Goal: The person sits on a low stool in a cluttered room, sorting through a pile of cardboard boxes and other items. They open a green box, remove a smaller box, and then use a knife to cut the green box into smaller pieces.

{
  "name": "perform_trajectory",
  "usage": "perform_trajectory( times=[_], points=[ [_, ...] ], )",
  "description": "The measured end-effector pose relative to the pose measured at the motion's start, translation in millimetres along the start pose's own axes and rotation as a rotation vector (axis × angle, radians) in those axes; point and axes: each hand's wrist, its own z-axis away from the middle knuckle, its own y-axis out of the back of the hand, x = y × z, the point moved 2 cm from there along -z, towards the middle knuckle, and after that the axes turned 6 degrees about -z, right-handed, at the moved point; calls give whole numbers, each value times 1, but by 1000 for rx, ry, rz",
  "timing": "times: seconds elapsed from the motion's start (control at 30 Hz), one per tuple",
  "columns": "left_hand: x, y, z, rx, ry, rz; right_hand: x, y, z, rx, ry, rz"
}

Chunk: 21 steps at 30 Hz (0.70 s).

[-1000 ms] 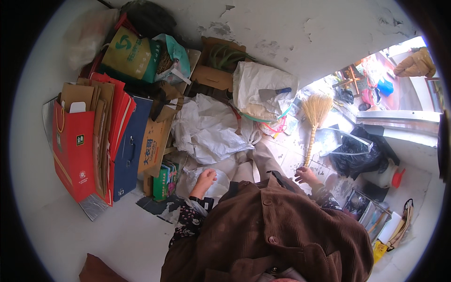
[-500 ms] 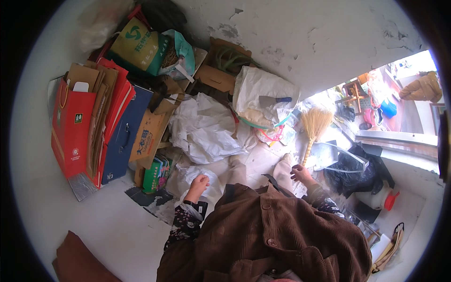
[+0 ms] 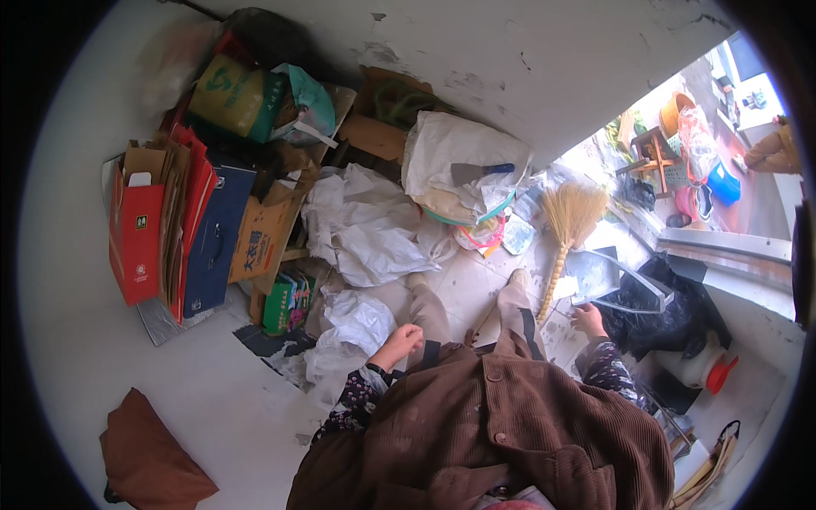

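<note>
My left hand [image 3: 403, 345] hangs by my left thigh with its fingers curled in and nothing visible in them. Crumpled clear-white plastic bags [image 3: 355, 321] lie on the floor just beyond it. On the other side, my right hand [image 3: 587, 320] is held low, fingers loosely bent and apart, holding nothing. Close ahead of it sits a grey dustpan [image 3: 592, 274] with a long handle. A straw broom [image 3: 571, 219] leans bristles up, its braided handle ending left of that hand. A putty knife [image 3: 481, 172] rests on a white sack [image 3: 442, 153] covering a round container.
Folders and a red paper bag [image 3: 136, 229] stand at the left beside a blue case [image 3: 219, 234] and cardboard boxes [image 3: 255, 240]. A white sack [image 3: 361, 225] lies ahead. Black plastic bags [image 3: 650, 293] and a white jug with red cap [image 3: 721, 372] are at the right, near a doorway sill [image 3: 722, 242].
My left hand has moved right, toward my thigh. My right hand has shifted right, away from the broom handle and nearer the dustpan. The view has turned slightly; more of the doorway shows.
</note>
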Motion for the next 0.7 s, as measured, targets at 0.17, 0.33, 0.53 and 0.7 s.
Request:
perform_trajectory(
  times=[0.17, 0.33, 0.53, 0.7],
  points=[
    [11, 24, -21, 69, -3, -88, 33, 2, 8, 54, -34, -114],
    [11, 50, -22, 142, -17, -53, 36, -74, 20, -161, -52, -108],
    [-42, 60, -20, 179, 82, 60, 23, -155, -8, -357, 14, 34],
    [-81, 45, -33, 179, 229, 19, 13, -194, -52, -331, -26, 117]
  ],
)
